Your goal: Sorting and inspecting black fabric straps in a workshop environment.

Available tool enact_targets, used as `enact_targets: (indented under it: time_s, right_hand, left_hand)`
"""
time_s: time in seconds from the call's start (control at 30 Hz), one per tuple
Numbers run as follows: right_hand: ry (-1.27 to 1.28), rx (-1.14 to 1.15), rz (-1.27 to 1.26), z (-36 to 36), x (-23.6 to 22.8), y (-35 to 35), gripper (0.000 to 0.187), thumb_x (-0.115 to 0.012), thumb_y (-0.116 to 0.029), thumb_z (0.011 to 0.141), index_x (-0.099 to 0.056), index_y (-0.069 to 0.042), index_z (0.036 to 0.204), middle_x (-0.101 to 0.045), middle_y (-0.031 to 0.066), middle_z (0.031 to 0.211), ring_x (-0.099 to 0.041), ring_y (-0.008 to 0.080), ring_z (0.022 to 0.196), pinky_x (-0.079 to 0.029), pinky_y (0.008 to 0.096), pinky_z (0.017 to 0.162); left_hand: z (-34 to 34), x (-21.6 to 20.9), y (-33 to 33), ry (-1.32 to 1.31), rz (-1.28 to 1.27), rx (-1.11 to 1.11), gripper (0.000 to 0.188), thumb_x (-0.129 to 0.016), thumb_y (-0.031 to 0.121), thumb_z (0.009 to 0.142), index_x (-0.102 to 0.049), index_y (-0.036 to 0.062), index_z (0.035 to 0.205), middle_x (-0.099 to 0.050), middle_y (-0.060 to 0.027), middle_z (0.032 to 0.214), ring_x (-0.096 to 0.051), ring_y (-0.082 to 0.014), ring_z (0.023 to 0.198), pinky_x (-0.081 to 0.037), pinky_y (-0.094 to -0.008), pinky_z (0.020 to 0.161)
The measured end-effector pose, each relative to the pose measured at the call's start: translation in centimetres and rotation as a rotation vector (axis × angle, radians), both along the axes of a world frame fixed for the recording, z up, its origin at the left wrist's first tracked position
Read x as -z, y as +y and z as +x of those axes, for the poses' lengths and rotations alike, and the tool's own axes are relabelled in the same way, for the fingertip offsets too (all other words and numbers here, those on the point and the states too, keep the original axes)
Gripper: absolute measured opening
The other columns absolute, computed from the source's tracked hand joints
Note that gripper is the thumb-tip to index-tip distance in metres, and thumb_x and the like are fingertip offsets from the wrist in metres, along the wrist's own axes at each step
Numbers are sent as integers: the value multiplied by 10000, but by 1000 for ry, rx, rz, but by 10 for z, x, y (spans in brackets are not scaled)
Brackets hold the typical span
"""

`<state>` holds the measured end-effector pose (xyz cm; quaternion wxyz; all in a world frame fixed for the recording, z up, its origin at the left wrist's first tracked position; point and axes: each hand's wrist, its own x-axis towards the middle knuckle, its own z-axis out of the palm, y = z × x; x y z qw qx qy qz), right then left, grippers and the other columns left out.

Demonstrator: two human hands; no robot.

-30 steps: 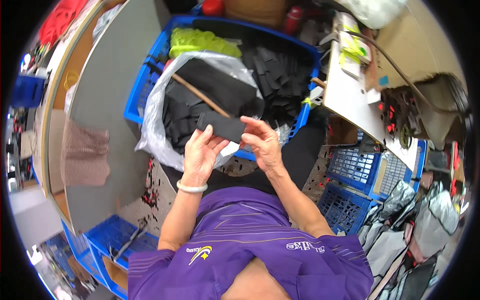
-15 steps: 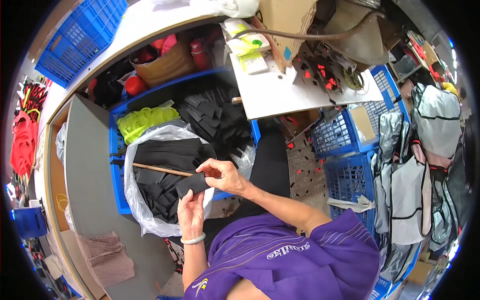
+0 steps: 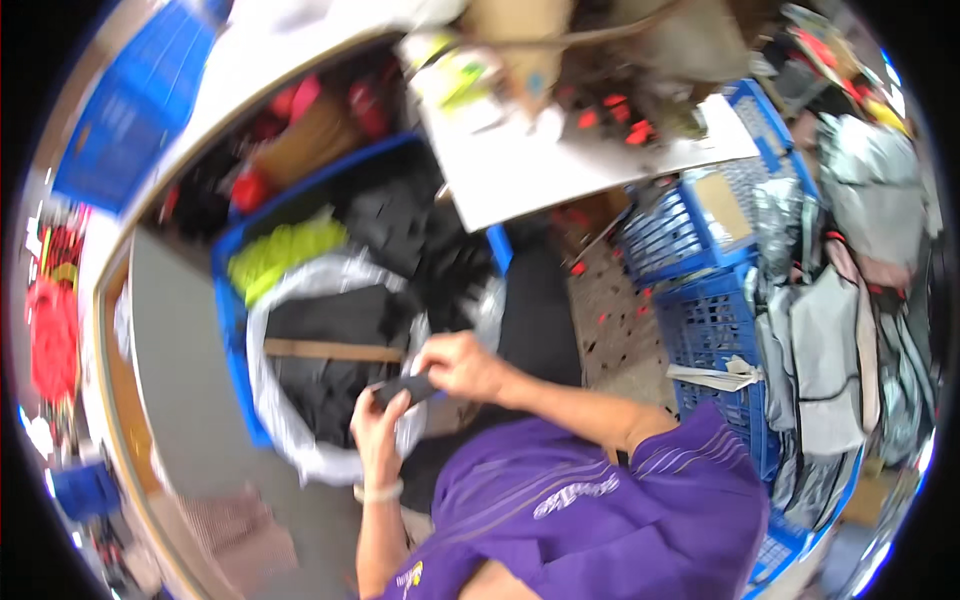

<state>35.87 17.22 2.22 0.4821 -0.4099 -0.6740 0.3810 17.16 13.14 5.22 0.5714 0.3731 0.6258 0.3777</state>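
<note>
Between my two hands is a small black piece of fabric-like material (image 3: pixel 404 388), seen more edge-on and blurred by motion. My left hand (image 3: pixel 376 425), below a pale bracelet, pinches its left end. At the other end, my right hand (image 3: pixel 462 367) grips it with thumb and fingers. Just beyond them a clear plastic bag (image 3: pixel 262 385) stands open, with many black pieces (image 3: pixel 322 393) inside. Across the bag lies a flat wooden stick (image 3: pixel 330 350). The bag sits in a blue crate (image 3: pixel 228 330), beside a bright yellow-green bundle (image 3: pixel 285 255) and a heap of black strips (image 3: pixel 400 225).
A white table corner (image 3: pixel 490 200) juts out beyond my right hand. Stacked blue crates (image 3: pixel 715 310) and grey-silver fabric pieces (image 3: pixel 830 350) stand at the right. To the left is a grey panel (image 3: pixel 185 350) with a checked cloth (image 3: pixel 235 535). Scraps dot the floor (image 3: pixel 615 350).
The black piece has turned from showing its flat face to a narrower, edge-on look. My right hand has moved slightly right and down. The whole view has shifted and blurred.
</note>
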Motion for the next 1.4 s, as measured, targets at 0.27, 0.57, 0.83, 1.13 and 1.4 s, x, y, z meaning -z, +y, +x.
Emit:
enact_targets:
  time_s: [0.27,0.57,0.83,1.13,1.4]
  right_hand:
    - [-184,246,219,-2,-16,6,64,-594,-46,757,-595,-7,808,-555,108,751,-604,277,646,-495,355,555]
    - [-286,393,247,-9,-11,11,63,-585,-32,768,-564,-16,826,-522,103,771,-589,285,671,-485,350,566]
    - [-211,206,-187,11,16,22,124,-632,-108,723,-635,-17,807,-589,109,778,-601,262,737,-467,365,648]
    - [1151,-11,-1129,-20,44,27,91,-631,-115,815,-608,-79,736,-453,-43,572,-329,68,440,-249,225,413]
    - [479,-41,-643,-18,-24,66,196,-603,-177,807,-582,-43,666,-494,-23,574,-434,64,495,-318,236,434]
  left_hand:
    - [48,-12,23,559,605,113,672,-789,54,619,-481,13,1215,-330,-123,1285,-448,-243,1142,-520,-333,757]
    - [62,6,41,452,637,-3,179,-620,159,809,-712,74,937,-625,-160,857,-602,-287,818,-482,-367,731]
    - [59,21,50,720,790,224,121,-587,48,763,-682,-1,820,-572,-192,691,-574,-350,647,-443,-412,585]
    - [38,48,64,330,542,129,131,-537,15,842,-611,-90,816,-618,-170,668,-608,-235,548,-458,-338,499]
    - [53,17,88,-60,496,-30,155,-506,76,916,-545,-42,823,-566,-56,616,-521,-93,456,-401,-198,406]
